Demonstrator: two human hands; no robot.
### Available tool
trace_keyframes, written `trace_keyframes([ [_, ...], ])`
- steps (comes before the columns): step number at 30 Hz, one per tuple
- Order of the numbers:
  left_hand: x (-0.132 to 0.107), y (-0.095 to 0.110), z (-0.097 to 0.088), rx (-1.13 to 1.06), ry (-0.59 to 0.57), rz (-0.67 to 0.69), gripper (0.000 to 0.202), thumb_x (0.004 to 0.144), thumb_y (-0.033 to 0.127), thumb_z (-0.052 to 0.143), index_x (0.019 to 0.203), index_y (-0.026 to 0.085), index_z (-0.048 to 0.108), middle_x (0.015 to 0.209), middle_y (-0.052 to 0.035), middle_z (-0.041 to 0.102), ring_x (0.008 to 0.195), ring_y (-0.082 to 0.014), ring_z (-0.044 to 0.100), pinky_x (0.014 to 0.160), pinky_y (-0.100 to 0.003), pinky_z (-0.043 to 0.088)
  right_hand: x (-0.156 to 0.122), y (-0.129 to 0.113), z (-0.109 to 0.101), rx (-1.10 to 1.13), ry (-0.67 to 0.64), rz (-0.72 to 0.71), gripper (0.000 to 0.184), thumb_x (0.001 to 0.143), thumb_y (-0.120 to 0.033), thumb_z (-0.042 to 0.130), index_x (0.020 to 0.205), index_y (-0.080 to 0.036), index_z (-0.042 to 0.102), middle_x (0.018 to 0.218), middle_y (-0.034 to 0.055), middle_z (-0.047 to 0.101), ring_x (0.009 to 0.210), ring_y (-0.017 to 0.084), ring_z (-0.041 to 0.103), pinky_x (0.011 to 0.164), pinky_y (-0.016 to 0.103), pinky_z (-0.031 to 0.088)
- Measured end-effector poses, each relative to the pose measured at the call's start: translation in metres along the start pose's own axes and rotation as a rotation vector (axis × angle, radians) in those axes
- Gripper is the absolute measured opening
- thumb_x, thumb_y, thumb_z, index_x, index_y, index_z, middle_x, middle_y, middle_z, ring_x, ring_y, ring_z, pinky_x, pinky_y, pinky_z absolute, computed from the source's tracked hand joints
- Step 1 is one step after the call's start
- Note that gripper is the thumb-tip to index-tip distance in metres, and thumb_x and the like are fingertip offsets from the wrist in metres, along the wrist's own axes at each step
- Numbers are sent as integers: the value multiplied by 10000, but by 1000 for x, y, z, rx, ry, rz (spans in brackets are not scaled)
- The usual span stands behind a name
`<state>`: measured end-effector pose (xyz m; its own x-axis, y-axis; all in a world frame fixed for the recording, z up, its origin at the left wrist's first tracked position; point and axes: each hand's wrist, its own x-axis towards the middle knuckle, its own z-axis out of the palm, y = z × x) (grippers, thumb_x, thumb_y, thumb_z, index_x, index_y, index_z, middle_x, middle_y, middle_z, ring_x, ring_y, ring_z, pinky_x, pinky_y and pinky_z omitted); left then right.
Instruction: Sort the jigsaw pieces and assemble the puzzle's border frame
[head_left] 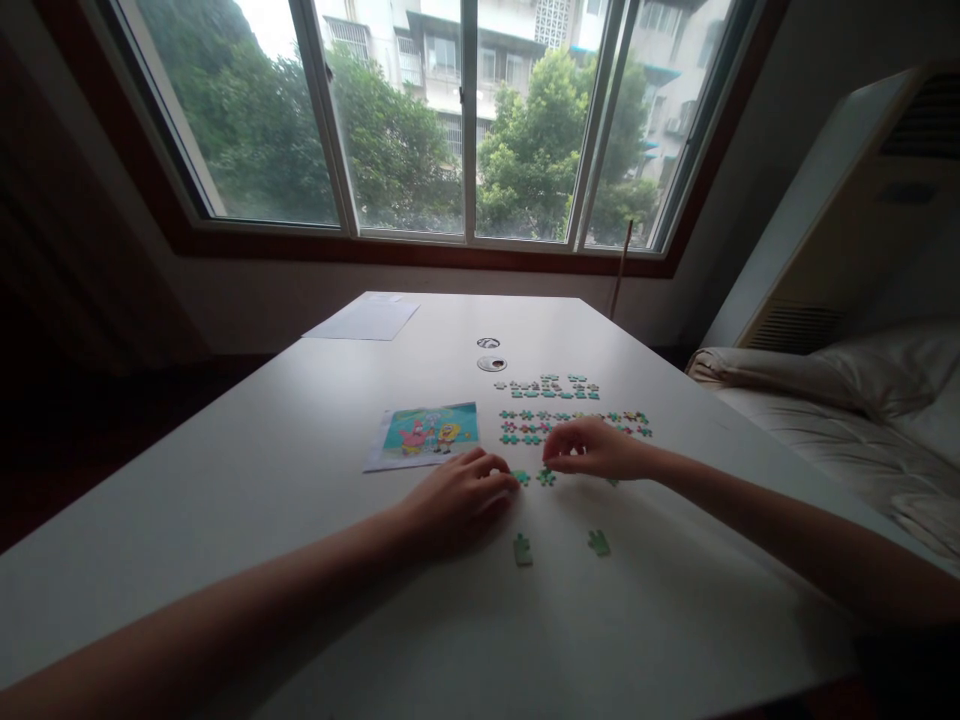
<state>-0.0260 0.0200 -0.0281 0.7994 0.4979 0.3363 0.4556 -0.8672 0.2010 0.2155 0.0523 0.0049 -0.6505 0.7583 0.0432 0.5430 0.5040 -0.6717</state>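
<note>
My left hand is low over the white table, fingers bent, its fingertips against a green puzzle piece. Right beside it lies another green puzzle piece. My right hand comes in from the right, thumb and fingers pinched at the upper edge of that second piece. Part of the rows of puzzle pieces behind is covered by the right hand. Closer to me are two loose pieces, an edge piece and a second one. Left of the rows is a cartoon picture sheet.
More puzzle pieces are laid out in rows farther back. Two round table inserts sit beyond them. A white paper sheet lies at the far left of the table. On the right is a bed.
</note>
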Motion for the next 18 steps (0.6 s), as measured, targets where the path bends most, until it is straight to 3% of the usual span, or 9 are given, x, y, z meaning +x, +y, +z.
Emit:
trace_keyframes([
  [5, 0, 0, 0, 5, 14, 0, 210, 879, 192, 406, 1034, 199, 546, 991, -77, 560, 873, -199, 489, 753, -344, 433, 10, -1, 6, -83, 34, -29, 173, 732, -292, 598, 783, -150, 682, 689, 12, 653, 563, 89, 481, 530, 207, 357],
  [12, 2, 1, 0, 7, -2, 0, 201, 880, 197, 410, 1027, 198, 547, 989, -75, 559, 879, -199, 487, 768, -347, 431, 12, 7, 13, -7, 22, 5, 250, 725, -342, 604, 863, -150, 684, 680, 22, 657, 584, 106, 527, 529, 209, 365],
  [18, 3, 2, 0, 14, -5, 0, 207, 880, 196, 405, 1032, 200, 545, 986, -77, 556, 876, -199, 488, 763, -352, 436, 13, 6, 15, -30, 8, -10, 203, 717, -298, 608, 831, -154, 694, 705, 21, 673, 602, 105, 534, 531, 203, 363],
])
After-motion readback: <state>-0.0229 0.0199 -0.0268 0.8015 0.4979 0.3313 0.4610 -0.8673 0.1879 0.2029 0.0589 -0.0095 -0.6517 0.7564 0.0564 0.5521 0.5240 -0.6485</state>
